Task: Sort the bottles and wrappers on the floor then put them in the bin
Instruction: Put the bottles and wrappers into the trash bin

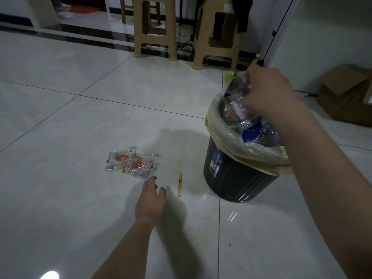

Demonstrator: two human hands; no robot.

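Left hand (pixel 150 200) loose, empty, by wrappers (pixel 131 162); right hand (pixel 267 91) grips bottle (pixel 237 97) over bin (pixel 237 182).
Bottle half hidden by right hand; wrapper print, bin label (pixel 216 161) unreadable.

Open floor (pixel 60 117) by the wrappers (pixel 131 162), crowded mouth on the bin (pixel 237 178)
Bare floor surrounds the wrappers and the wooden stick (pixel 179 184), open to approach from the left and near side. The bin stands just right of the stick. The right hand (pixel 267 91), gripping a clear bottle (pixel 237 91), fills its mouth. Stools (pixel 138 37) and a box (pixel 346 93) stand beyond.
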